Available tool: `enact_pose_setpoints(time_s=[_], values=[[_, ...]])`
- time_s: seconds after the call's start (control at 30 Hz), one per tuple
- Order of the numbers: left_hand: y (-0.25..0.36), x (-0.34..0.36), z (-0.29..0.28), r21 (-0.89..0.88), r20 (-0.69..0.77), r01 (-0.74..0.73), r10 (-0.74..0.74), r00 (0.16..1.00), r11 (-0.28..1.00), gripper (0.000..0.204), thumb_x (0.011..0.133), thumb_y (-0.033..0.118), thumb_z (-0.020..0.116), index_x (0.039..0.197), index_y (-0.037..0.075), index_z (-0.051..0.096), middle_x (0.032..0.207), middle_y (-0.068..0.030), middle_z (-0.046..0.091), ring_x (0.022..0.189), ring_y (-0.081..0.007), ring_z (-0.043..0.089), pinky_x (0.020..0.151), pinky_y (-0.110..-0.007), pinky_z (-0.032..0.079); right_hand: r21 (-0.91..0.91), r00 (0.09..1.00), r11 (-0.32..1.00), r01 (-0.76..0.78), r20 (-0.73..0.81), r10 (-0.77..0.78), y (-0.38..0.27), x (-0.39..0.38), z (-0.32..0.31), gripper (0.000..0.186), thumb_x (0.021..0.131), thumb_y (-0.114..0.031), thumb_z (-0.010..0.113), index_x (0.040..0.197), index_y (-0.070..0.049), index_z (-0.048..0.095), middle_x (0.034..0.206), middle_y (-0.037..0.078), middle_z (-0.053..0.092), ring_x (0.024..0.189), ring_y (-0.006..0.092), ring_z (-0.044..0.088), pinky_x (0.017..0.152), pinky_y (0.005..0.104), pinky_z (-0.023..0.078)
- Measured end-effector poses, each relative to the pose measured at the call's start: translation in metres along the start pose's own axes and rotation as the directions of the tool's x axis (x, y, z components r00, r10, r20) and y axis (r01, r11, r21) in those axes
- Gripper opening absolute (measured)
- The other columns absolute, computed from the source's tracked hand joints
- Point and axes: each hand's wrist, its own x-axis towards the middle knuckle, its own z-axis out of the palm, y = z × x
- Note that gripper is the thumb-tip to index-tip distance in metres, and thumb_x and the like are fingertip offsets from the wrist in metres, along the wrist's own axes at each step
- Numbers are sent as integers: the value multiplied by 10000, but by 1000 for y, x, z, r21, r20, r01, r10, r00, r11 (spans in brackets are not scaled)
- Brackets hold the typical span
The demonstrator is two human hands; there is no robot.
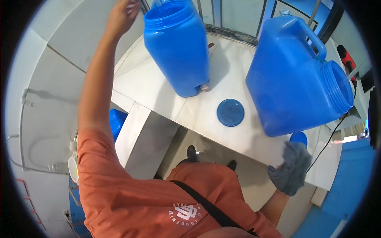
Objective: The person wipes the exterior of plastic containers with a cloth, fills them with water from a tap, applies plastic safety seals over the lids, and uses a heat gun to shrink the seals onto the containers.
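At the upper left, my left hand (122, 18) is raised beside the open mouth of a blue plastic container (178, 51); its fingers are blurred and partly cut off by the picture's edge. Something clear runs down into that mouth. My right hand, low on the right, is wrapped round a grey cloth (293, 168) that hides most of it. Just beyond the cloth stands a larger blue jug (291, 79) with a handle, its wide mouth uncapped and a clear strand at it. Between the containers lies a round blue lid (230, 112); a second blue lid (298, 138) is by the cloth.
Both containers stand on a white tiled counter (198, 113) with a glass-paned frame (238, 20) behind. A black cable (331, 139) hangs over its right side, near a red and black object (346, 57). Another blue item (117, 122) sits below the counter at left.
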Motion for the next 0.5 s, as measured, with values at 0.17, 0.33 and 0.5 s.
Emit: enact_pose_setpoints(time_s=[0.17, 0.33, 0.5], values=[[-12, 65, 73, -33, 117, -102, 106, 988, 994, 458, 855, 85, 666, 1311, 98, 636, 1436, -224, 525, 1312, -404, 501, 1101, -463, 425, 963, 994, 253, -92, 73, 84, -118, 62, 72, 512, 855, -50, 559, 1365, -7, 532, 1338, 186, 588, 1178, 336, 610, 984, 433, 507], [13, 84, 89, -532, 453, 35, 249, 856, 846, 223, 892, 98, 650, 1090, 57, 746, 1092, -164, 727, 1053, -280, 665, 920, -397, 527, 246, 649, 652, 717, -575, -497, -212, 190, 105, 553, 791, 15, 587, 1329, -103, 621, 1352, 183, 587, 1196, 344, 601, 1036, 429, 474], [-11, 77, 90, -558, 381, 53, 199, 903, 828, 204, 923, 86, 592, 1031, 30, 756, 1002, -151, 744, 967, -252, 681, 888, -386, 539, -239, 313, 459, 856, -470, -826, -266, 244, 164, 562, 808, -186, 655, 1365, -240, 607, 1476, 39, 532, 1369, 292, 479, 1202, 470, 247]])
